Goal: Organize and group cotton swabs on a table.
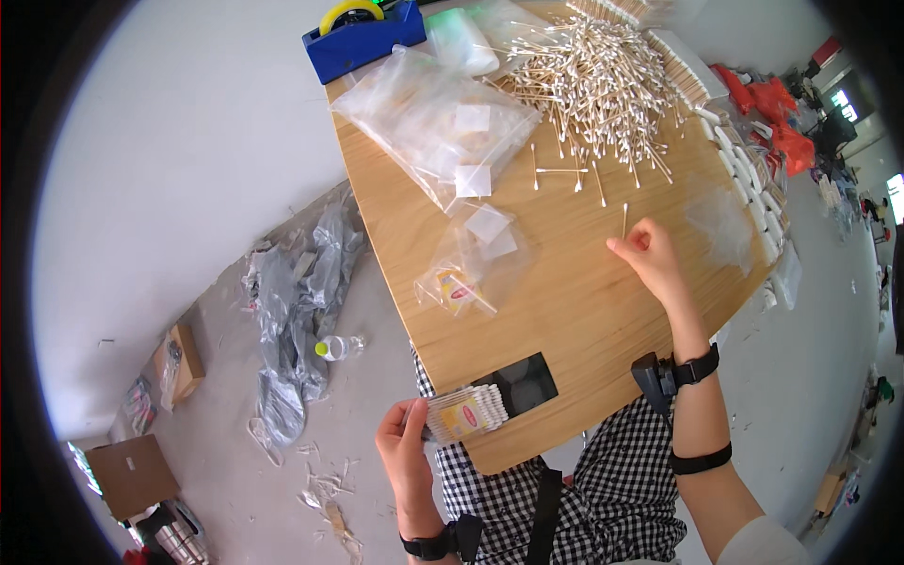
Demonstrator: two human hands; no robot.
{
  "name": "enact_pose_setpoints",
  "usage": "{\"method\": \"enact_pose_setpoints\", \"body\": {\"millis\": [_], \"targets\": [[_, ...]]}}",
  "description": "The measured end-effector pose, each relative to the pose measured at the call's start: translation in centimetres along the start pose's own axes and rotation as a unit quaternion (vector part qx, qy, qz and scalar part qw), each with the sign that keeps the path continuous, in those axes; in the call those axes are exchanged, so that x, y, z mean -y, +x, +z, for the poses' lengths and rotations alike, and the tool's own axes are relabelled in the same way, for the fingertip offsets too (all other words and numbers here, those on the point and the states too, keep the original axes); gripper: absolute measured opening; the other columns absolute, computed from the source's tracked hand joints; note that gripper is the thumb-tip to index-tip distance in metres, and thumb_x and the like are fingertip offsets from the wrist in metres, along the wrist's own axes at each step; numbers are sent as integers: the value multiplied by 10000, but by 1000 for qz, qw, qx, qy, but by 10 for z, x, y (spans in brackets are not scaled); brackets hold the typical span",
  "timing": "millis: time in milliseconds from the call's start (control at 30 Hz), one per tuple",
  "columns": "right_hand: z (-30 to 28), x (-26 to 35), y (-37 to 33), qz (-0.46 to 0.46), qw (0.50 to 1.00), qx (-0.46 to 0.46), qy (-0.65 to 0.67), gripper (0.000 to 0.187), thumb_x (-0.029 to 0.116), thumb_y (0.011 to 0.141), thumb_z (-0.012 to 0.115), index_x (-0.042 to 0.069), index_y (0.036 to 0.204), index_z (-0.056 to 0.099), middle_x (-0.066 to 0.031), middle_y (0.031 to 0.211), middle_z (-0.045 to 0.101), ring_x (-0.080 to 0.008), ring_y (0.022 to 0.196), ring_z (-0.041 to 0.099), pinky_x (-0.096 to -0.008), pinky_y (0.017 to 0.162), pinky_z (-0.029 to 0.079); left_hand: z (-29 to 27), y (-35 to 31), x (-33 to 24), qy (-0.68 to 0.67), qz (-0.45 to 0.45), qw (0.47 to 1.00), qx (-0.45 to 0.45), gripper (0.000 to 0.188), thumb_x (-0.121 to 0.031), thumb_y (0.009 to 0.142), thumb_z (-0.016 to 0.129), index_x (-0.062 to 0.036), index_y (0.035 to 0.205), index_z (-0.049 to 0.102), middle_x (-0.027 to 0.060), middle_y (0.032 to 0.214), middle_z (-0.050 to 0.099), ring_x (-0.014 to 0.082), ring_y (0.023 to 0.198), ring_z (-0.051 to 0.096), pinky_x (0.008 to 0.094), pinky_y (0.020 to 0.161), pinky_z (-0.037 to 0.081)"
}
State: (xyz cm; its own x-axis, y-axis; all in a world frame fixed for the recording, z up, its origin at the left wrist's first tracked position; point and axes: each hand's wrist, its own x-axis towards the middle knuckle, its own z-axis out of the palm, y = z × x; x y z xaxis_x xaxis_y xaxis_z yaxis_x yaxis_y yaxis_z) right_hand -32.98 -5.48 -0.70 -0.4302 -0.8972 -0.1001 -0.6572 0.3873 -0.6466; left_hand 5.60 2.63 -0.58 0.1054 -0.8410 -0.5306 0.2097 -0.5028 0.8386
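My left hand [403, 438] is closed on one end of a flat pack of cotton swabs [461, 414] with a yellow and red label. White tips stick out at the pack's right end, over the table's near left corner, beside a black rectangle [527, 381] in the tabletop. My right hand [650, 254] is over the table's right half, thumb and forefinger pinched on a single cotton swab [624, 220] that points away from me. Beyond it lies a large heap of loose cotton swabs [603, 85], with a few strays at its near edge.
On the wooden table [565, 311] lie a large clear plastic bag [424, 118], small bags with a yellow label [459, 290] and white paper squares [473, 181]. A blue tape dispenser [365, 47] stands far left. White packs [744, 179] line the right edge. A bottle [341, 347] lies on the floor.
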Motion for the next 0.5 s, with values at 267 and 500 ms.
{"method": "enact_pose_setpoints", "body": {"millis": [267,500], "targets": [[0,-9,0,10,999,-44,-25,186,170,848,697,28,869,580,-119,801,647,-264,754,637,-379,674,495,3,1,-5,-17,6,1000,4,213,-193,950,626,10,951,692,-17,811,639,39,718,514,198,625,369],[-16,33,-61,-21,999,15,21,82,29,857,655,14,893,582,-45,826,626,-120,713,564,-270,673,477,3,1,-5,-28,3,1000,3,204,-183,954,619,6,942,693,-16,822,639,39,721,514,203,623,375]]}}
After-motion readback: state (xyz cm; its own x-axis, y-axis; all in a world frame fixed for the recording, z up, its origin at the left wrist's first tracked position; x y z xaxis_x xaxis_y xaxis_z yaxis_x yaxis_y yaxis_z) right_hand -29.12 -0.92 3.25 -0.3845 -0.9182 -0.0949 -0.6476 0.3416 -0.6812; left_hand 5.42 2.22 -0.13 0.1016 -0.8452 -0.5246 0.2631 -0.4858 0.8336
